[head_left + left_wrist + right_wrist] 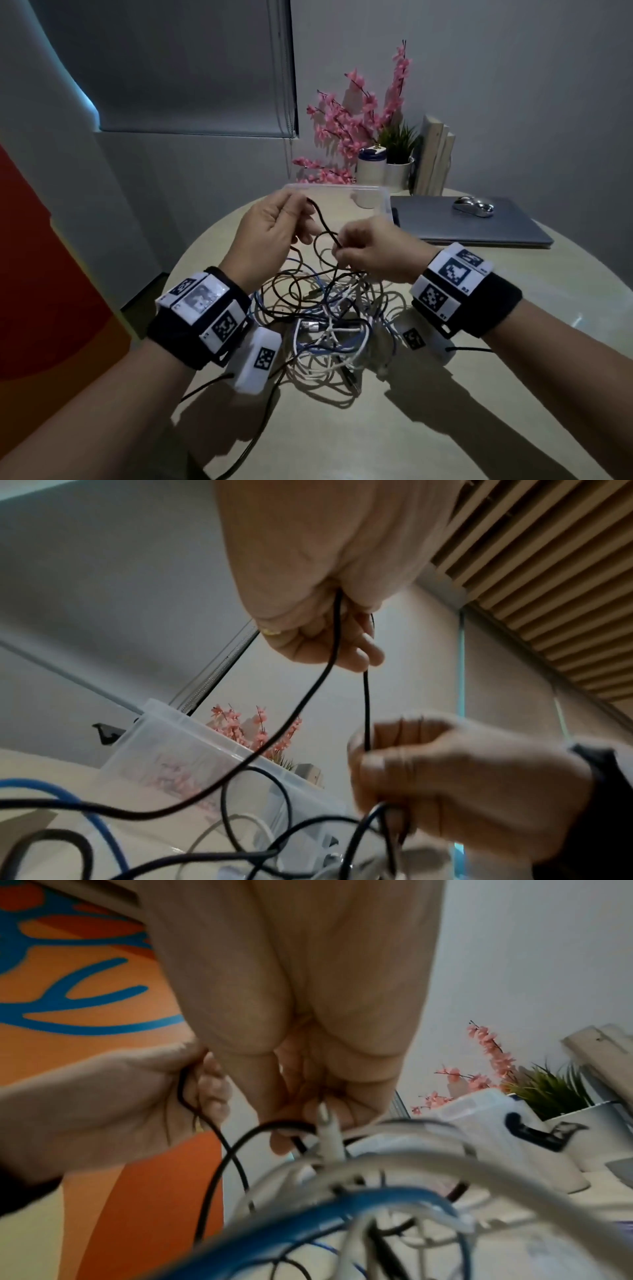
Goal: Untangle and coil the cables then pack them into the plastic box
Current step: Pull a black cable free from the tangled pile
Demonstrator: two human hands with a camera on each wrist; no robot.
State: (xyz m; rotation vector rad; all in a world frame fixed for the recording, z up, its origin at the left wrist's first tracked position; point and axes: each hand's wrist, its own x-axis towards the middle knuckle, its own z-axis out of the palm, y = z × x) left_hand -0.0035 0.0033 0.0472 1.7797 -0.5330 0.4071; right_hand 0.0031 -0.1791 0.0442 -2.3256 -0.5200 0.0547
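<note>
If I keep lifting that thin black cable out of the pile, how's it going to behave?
The thin black cable probably stays floppy: it sags in loose curves between the left hand and right hand. It likely drags neighbours along, since it loops through the tangled pile of white and blue cables. It looks light.

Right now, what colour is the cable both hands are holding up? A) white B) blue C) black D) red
C: the left hand and right hand both pinch a black cable lifted above the tangled pile.
</note>
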